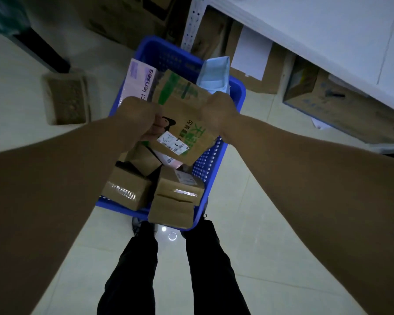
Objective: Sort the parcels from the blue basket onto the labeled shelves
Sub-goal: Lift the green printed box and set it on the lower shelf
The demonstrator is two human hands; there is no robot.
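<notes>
A brown parcel [182, 114] with green print and a white label is held above the blue basket [237, 92] and is gripped at both sides. The left hand [139, 119] is placed at its 9 o'clock edge, with the fingers [156, 129] curled onto the printed face. The right hand [218, 112] is clenched round its 3 o'clock edge. The basket is set on the floor [271, 258], just ahead of the person's feet. Within it, a pink box [139, 83] is seen at 11 o'clock, a pale blue pouch [214, 73] at 1 o'clock, and brown boxes [125, 189] at 6 o'clock. A white shelf [328, 30] is seen at 2 o'clock of the basket, with cartons [341, 108] stored beneath it.
</notes>
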